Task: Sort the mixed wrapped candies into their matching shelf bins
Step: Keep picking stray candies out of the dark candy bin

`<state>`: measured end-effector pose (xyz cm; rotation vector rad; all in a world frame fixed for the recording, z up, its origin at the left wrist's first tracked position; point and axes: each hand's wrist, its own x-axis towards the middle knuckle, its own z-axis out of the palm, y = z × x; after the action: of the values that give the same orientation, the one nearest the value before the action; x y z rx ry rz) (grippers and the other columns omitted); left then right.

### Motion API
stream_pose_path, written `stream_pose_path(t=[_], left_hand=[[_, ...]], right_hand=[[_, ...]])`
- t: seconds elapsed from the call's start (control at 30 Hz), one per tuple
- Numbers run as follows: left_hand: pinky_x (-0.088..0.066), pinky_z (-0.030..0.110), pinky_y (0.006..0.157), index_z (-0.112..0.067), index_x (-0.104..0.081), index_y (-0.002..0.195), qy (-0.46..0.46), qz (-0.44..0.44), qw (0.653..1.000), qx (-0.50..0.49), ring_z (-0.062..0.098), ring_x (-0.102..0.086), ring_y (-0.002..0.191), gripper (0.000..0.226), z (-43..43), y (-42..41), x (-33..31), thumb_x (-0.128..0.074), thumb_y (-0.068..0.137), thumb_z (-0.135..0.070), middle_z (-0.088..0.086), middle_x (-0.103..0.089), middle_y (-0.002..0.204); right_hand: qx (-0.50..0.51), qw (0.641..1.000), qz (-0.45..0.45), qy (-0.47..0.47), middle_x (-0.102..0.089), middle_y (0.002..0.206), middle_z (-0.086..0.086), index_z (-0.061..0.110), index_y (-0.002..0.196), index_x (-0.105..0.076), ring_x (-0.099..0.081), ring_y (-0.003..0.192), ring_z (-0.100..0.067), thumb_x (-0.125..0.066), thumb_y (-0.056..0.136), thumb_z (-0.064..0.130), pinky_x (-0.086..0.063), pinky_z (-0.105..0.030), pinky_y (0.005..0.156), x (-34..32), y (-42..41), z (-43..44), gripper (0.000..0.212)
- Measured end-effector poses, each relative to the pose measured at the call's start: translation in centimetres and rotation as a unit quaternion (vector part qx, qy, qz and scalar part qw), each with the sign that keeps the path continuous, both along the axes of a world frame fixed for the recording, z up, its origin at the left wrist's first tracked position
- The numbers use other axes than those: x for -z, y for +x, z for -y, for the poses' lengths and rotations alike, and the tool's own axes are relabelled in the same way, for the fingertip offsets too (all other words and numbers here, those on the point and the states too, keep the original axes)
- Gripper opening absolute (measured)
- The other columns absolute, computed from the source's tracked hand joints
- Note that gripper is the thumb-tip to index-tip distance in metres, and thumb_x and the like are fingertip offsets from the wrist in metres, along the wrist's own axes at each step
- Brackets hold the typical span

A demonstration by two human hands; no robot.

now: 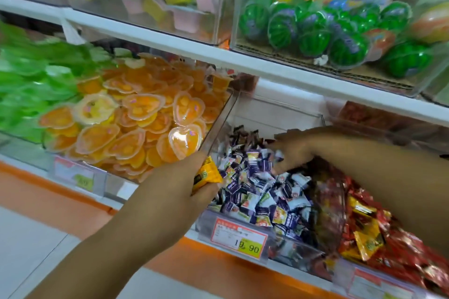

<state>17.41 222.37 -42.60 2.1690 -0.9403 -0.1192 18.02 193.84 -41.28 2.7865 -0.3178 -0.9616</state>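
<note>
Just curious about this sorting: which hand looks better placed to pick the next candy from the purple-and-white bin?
Probably the right. The right hand sits inside that bin, over the purple-and-white candies, while the left hand grips yellow wrapped candy beside it.

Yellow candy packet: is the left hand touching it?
Touching. The head view shows the left hand gripping the yellow candy packet, fingers curled round it.
</note>
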Motion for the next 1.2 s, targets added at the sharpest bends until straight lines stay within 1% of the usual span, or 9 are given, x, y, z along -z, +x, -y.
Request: stream_pose_path(t=[0.1,0.23,0.33,0.4,0.6,0.73,0.93,1.03,1.2], left_hand=[[-0.039,0.026,0.061,-0.022,-0.055,0.092,-0.003,-0.002,1.0,-0.001,0.012,-0.049,0.062,0.019,0.0,0.3,0.1,-0.055,0.089,-0.041,0.0,-0.056,0.077],[-0.038,0.021,0.056,-0.023,-0.057,0.102,0.014,-0.016,1.0,-0.004,0.008,-0.046,0.056,0.023,0.1,0.6,0.0,-0.053,0.088,-0.042,0.005,-0.056,0.07],[-0.038,0.02,0.054,-0.026,-0.057,0.103,0.017,-0.019,1.0,-0.007,0.005,-0.046,0.054,0.019,0.1,0.6,0.0,-0.055,0.09,-0.039,-0.003,-0.054,0.065],[-0.038,0.02,0.053,-0.03,-0.057,0.103,0.019,-0.026,0.999,-0.012,0.003,-0.048,0.056,0.017,0.1,0.6,0.0,-0.056,0.089,-0.04,-0.002,-0.055,0.065],[-0.037,0.018,0.051,-0.031,-0.059,0.107,0.016,-0.05,0.999,0.002,0.003,-0.047,0.054,0.021,0.0,0.5,-0.2,-0.056,0.089,-0.041,-0.017,-0.055,0.067],[-0.036,0.015,0.052,-0.044,-0.051,0.119,0.016,-0.046,0.999,0.015,0.0,-0.049,0.056,0.029,-0.2,0.2,0.0,-0.055,0.09,-0.043,-0.027,-0.053,0.066],[-0.035,0.013,0.049,-0.05,-0.045,0.128,0.022,-0.051,0.998,0.025,-0.003,-0.05,0.054,0.04,-0.3,0.3,0.2,-0.057,0.091,-0.041,-0.035,-0.052,0.063],[-0.036,0.011,0.05,-0.05,-0.045,0.127,0.024,-0.057,0.998,0.032,-0.007,-0.05,0.056,0.039,-0.3,0.3,0.0,-0.057,0.091,-0.039,-0.038,-0.051,0.063],[-0.037,0.011,0.051,-0.051,-0.043,0.127,0.028,-0.054,0.998,0.032,-0.007,-0.051,0.057,0.039,-0.3,0.4,0.0,-0.056,0.091,-0.04,-0.04,-0.051,0.064]], right_hand=[[0.07,0.991,0.055,0.103,-0.025,0.157,-0.004,0.031,0.149,-0.028,-0.034,0.138,-0.028,-0.064,0.083,0.055,-0.032,-0.037,0.109,-2.1,-0.3,0.0,0.079],[-0.007,0.976,0.161,0.148,-0.032,0.154,-0.003,0.027,0.147,-0.033,-0.037,0.136,-0.023,-0.057,0.085,0.061,-0.034,-0.036,0.109,-0.9,2.9,-2.8,0.076],[0.024,0.985,0.039,0.164,-0.009,0.161,0.0,0.025,0.154,-0.011,-0.016,0.146,-0.023,-0.063,0.067,0.076,-0.022,-0.042,0.117,1.7,4.4,-5.0,0.113],[0.015,0.991,-0.018,0.135,-0.001,0.162,0.001,0.03,0.154,-0.001,-0.01,0.147,-0.026,-0.064,0.067,0.075,-0.018,-0.046,0.117,3.1,3.8,-5.7,0.116],[-0.079,0.992,0.061,0.083,-0.019,0.153,-0.003,0.034,0.144,-0.033,-0.033,0.134,-0.031,-0.071,0.078,0.051,-0.038,-0.038,0.105,3.6,2.5,-3.3,0.077],[-0.039,0.985,0.111,0.128,-0.046,0.13,-0.006,0.025,0.128,-0.052,-0.05,0.115,-0.028,-0.079,0.076,0.033,-0.046,-0.037,0.094,2.3,2.2,-1.5,0.059],[0.015,0.991,0.125,0.037,-0.04,0.143,-0.003,0.03,0.142,-0.04,-0.039,0.129,-0.026,-0.075,0.079,0.041,-0.036,-0.03,0.097,-0.9,0.7,1.4,0.073],[0.037,0.985,0.147,0.082,-0.042,0.141,0.001,0.034,0.136,-0.046,-0.042,0.127,-0.022,-0.077,0.075,0.045,-0.036,-0.031,0.099,-2.6,0.2,1.4,0.07],[-0.046,0.976,0.17,0.128,-0.055,0.123,0.006,0.027,0.117,-0.062,-0.059,0.102,-0.018,-0.063,0.092,0.026,-0.046,-0.03,0.087,-1.6,2.0,-2.1,0.025]])
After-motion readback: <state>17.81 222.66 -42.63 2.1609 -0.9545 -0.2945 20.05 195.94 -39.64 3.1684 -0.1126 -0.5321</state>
